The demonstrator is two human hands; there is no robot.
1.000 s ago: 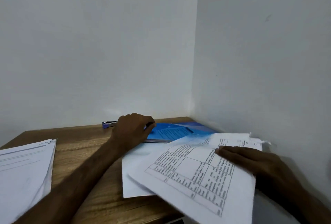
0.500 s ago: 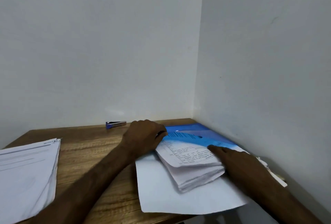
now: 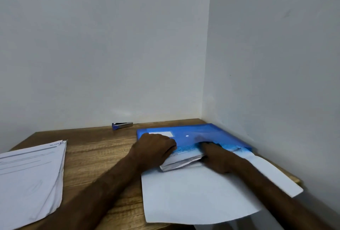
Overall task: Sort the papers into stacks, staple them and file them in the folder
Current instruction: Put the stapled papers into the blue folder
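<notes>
Bottom centre-right: one loose white sheet [image 3: 193, 196] lies flat on the wooden desk [image 3: 95, 152], with its near edge hanging over the desk's front. Both forearms come in from the bottom edge.

Lower left: paper stack [image 3: 31, 176], printed side up, slightly fanned. It is well apart from both hands.

Mid-frame, centre-right: paper bundle [image 3: 182, 158] sits on top of the loose sheet. Its far edge is tucked into the mouth of the blue folder [image 3: 211, 132] and its near edge is still outside.

Left hand [image 3: 154, 149] is knuckles up with the fingers curled together over the bundle's left end, at the folder's front edge. The fingertips are hidden.

Right hand [image 3: 219, 158] is at the bundle's right end. Its fingers [image 3: 207, 142] lie close together and reach under the translucent flap, where they show as a dark blur through the plastic. Can't tell whether the thumb pinches from below.

A long white strip of paper [image 3: 272, 176] runs along the right edge of the desk, beside the right forearm.

Further back: the folder lies flat in the desk's right corner, against the right wall [image 3: 276, 64]. It has a white label [image 3: 165, 134] and a white snap dot [image 3: 187, 135] on top.

Far edge, centre: blue stapler [image 3: 122, 125] lies against the back wall [image 3: 101, 46], just left of the folder and touching neither hand.
</notes>
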